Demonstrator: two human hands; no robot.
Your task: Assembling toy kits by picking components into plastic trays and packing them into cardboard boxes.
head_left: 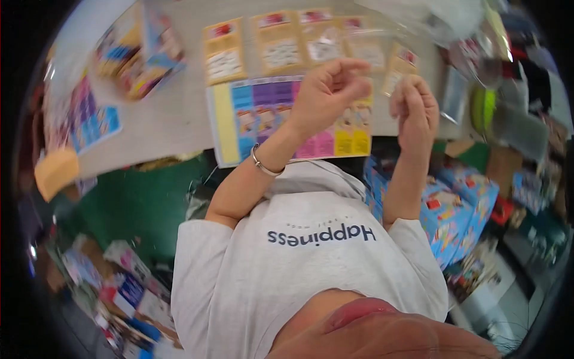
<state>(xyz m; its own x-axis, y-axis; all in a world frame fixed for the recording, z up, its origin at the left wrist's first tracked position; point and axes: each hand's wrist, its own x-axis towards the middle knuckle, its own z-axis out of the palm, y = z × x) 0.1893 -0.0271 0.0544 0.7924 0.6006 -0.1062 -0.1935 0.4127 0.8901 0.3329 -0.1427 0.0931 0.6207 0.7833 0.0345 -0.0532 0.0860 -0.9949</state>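
Observation:
My left hand [335, 93] is over a sheet printed in coloured columns [224, 128], its fingers curled in and thumb against them. My right hand [415, 110] is off the sheet's right edge, with the fingertips pinched together. What either hand holds, if anything, is too small or blurred to make out. Beyond the hands lies a row of several tan-edged flat packs [224, 57] with white printed panels and red marks. One tilted tan pack [399, 66] lies just past my right fingertips. The hands are apart from each other.
An open printed box [140, 60] stands at the left of the grey table [179, 119]. Clear plastic bags [442, 21] lie at the far right, near a roll of tape [484, 107]. Blue printed bags [454, 209] stand beside me on the right. Cartons and scraps [131, 293] litter the left.

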